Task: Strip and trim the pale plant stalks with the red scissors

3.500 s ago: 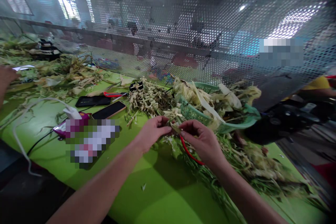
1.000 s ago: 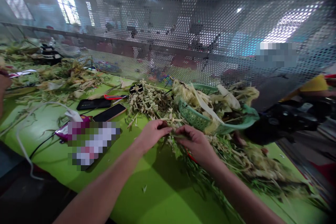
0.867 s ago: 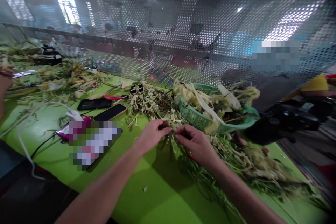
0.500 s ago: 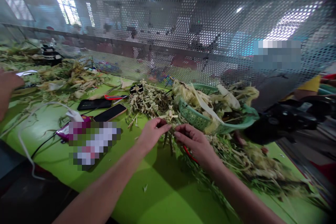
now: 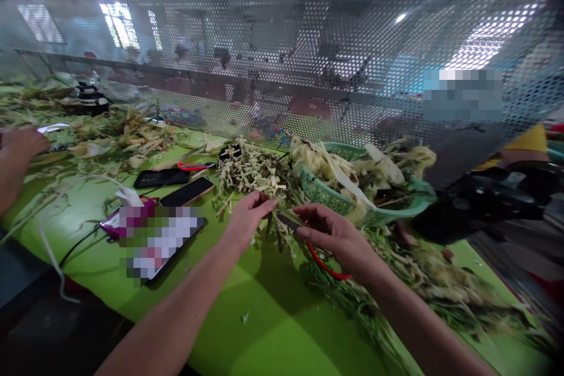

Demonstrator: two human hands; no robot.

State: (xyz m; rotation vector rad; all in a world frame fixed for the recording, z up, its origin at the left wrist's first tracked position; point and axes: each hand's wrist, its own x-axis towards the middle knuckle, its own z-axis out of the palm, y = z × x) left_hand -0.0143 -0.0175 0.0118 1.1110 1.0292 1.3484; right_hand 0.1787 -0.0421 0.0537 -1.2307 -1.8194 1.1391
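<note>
Pinching a thin green stalk (image 5: 277,234) at centre frame, the left hand (image 5: 247,217) has thumb and forefinger closed on its upper end, other fingers curled, wrist bent down, forearm running in from bottom left. Right hand (image 5: 338,235) sits just right of it, palm down, fingers half-curled around red-handled scissors (image 5: 324,261); the red loop hangs below the palm and the dark blade tip pokes toward the stalk. Forearm enters from the bottom right corner. Both hands hover close together above the green table (image 5: 273,323), fingertips near each other but apart.

Behind the hands, centre frame, lies a heap of cut pale strips (image 5: 251,170). Right of it is a green basket (image 5: 396,205) piled with husks. More green stems (image 5: 432,288) are spread along the lower right. Two phones (image 5: 176,185) lie left of centre. Another person's hand (image 5: 22,144) rests at the far left edge. Perforated metal screen (image 5: 282,59) fills the upper frame.
</note>
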